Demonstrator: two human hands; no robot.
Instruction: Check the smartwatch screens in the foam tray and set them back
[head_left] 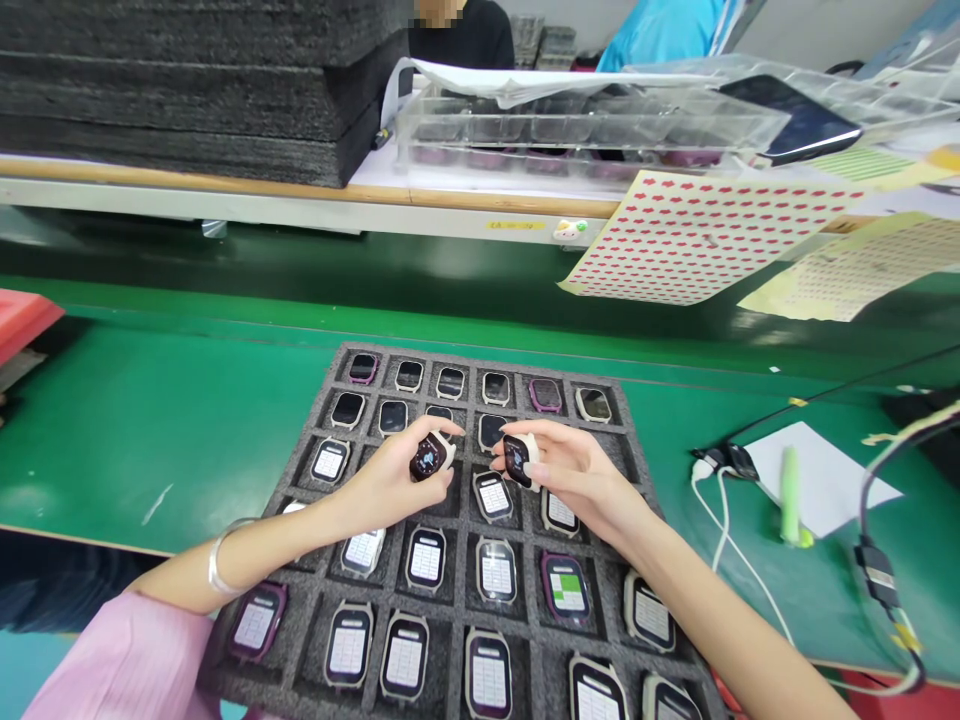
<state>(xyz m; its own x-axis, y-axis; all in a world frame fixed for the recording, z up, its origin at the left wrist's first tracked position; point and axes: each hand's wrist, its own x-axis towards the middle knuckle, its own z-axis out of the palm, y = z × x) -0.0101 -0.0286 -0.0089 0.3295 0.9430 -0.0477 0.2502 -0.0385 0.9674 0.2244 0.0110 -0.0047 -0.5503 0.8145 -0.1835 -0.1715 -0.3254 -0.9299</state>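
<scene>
A dark grey foam tray [315, 410] lies on the green belt, its pockets filled with several smartwatch bodies, some with lit white screens, some dark. My left hand [390, 480] pinches one watch body [429, 456] with a dark lit screen above the tray's middle. My right hand [570, 470] holds a second watch body [519, 460] the same way, a few centimetres to the right. Both watches are raised off the foam and tilted toward me.
Sticker sheets with red dots [697, 240] and a yellowish sheet [855, 270] lean at the back right. Clear plastic trays [585, 125] and a stack of black foam [187, 90] sit on the far bench. Cables [720, 470] and white paper [825, 480] lie to the right. A person sits behind.
</scene>
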